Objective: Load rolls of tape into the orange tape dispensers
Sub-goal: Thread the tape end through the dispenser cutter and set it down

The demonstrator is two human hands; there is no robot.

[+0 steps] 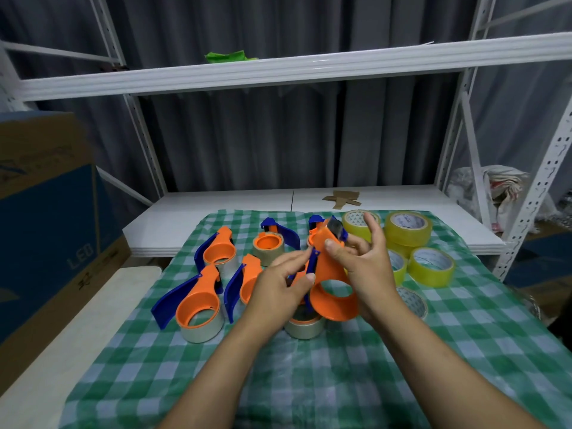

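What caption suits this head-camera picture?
Left hand and right hand grip an empty orange dispenser over a checked cloth, beside loaded dispensers and yellow tape rolls.

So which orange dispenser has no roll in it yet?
The dispenser held up between the left hand and right hand: its ring is empty, while those in clear view on the checked cloth hold tape rolls.

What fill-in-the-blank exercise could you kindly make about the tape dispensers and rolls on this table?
1. The right hand grips an orange dispenser whose ring is ____.
2. The loose yellow tape rolls lie to that dispenser's ____.
3. The checked cloth is white and ____.
Missing words: empty; right; green.
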